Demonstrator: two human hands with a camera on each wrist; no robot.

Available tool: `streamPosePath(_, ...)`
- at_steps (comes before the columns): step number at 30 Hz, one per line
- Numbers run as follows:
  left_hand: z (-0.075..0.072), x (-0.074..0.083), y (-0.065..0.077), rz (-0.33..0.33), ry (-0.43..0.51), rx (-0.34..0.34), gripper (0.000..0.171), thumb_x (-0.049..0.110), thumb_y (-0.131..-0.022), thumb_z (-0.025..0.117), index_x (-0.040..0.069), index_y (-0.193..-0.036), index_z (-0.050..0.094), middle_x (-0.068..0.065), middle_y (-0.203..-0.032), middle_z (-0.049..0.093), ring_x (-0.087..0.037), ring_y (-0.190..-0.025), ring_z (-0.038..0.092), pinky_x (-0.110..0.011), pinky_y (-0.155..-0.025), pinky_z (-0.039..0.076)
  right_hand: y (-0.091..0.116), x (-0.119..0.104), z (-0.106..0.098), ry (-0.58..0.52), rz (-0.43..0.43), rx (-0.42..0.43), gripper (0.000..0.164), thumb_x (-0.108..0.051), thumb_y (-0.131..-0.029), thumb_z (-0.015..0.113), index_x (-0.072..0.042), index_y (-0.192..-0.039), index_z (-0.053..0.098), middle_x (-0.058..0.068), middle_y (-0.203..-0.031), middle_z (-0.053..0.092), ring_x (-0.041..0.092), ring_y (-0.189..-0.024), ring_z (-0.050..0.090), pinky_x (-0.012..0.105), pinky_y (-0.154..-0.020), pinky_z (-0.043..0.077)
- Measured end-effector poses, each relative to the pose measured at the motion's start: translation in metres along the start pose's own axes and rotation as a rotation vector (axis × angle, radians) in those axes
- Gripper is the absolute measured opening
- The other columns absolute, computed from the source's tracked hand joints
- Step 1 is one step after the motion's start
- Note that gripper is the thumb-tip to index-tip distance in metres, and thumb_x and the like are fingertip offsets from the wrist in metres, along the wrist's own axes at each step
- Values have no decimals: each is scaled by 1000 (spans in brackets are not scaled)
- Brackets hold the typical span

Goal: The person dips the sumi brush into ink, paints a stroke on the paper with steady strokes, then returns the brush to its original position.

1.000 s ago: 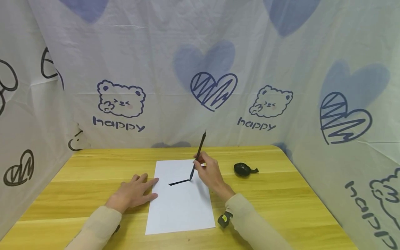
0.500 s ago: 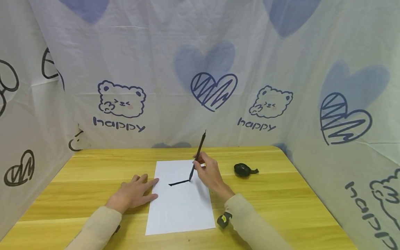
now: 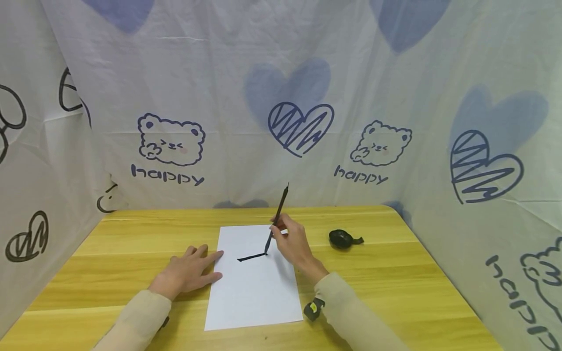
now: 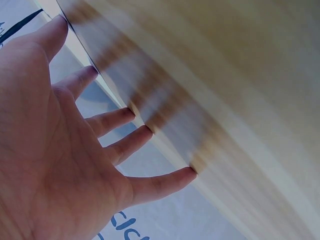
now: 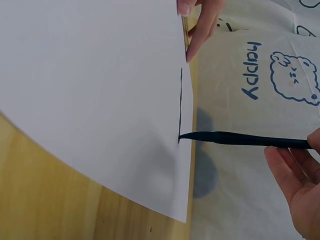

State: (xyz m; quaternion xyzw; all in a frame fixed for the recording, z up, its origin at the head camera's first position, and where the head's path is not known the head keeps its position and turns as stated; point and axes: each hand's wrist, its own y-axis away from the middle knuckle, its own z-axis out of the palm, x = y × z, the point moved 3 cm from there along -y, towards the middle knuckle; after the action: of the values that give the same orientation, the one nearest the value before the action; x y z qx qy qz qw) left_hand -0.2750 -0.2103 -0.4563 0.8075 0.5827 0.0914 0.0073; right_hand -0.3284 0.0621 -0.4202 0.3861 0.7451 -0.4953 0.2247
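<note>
Cloth (image 3: pixel 246 170) printed with hearts (image 3: pixel 300 129), bears (image 3: pixel 171 141) and the word "happy" screens the back and both sides of the table (image 3: pixel 395 278) in the head view. The table is yellow with wood grain, its near edge cut off. Paper (image 3: pixel 254 297) lies on it, bearing one black stroke (image 3: pixel 252 257). The left hand (image 3: pixel 189 270) has its fingers spread, forefinger and thumb at the paper's left edge. The right hand (image 3: pixel 294 243) pinches the brush (image 3: pixel 280 209), which leans, tip at the stroke's right end, and hides part of the paper. To the right sits a black object (image 3: pixel 340 239), its kind hard to make out. Sleeves (image 3: pixel 351 307) partly cover dark devices (image 3: pixel 313 309) at the wrists.

In the left wrist view the left hand's palm and spread fingers stand before blurred wood; a dark tapering piece, apparently the brush, is cut off at upper left.

In the right wrist view the brush tip touches the paper at the stroke's end. The right hand is cropped at the right edge, and only some left fingers show at the top.
</note>
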Motion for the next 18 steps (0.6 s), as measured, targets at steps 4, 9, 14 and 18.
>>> streamPosePath(4,0,0,0,0,-5,1,70,60,-100,54,21,-157,45,-28,-159,40,-57,-142,39,-87,-95,37,0,0,1,-9,8,-4,12,0,-98,64,-1,-110,66,15,-94,72,27,-88,74,19,-72,61)
streamPosePath(9,-1,1,0,5,-3,7,70,60,-100,55,20,-156,46,-28,-158,41,-57,-141,40,-87,-94,38,0,-1,2,-24,17,-9,13,0,-98,64,0,-111,66,20,-96,72,29,-89,73,18,-72,61)
streamPosePath(14,-1,1,1,5,-4,6,70,61,-100,55,20,-156,46,-28,-158,42,-57,-141,40,-87,-94,38,0,-2,3,-26,25,-9,13,0,-98,64,0,-111,66,19,-96,72,28,-89,73,17,-72,60)
streamPosePath(18,0,1,0,6,-7,6,70,61,-100,55,20,-156,46,-28,-158,42,-57,-141,40,-87,-93,38,0,-3,5,-40,24,-10,13,2,-98,64,-1,-110,66,19,-96,72,29,-89,74,17,-72,60)
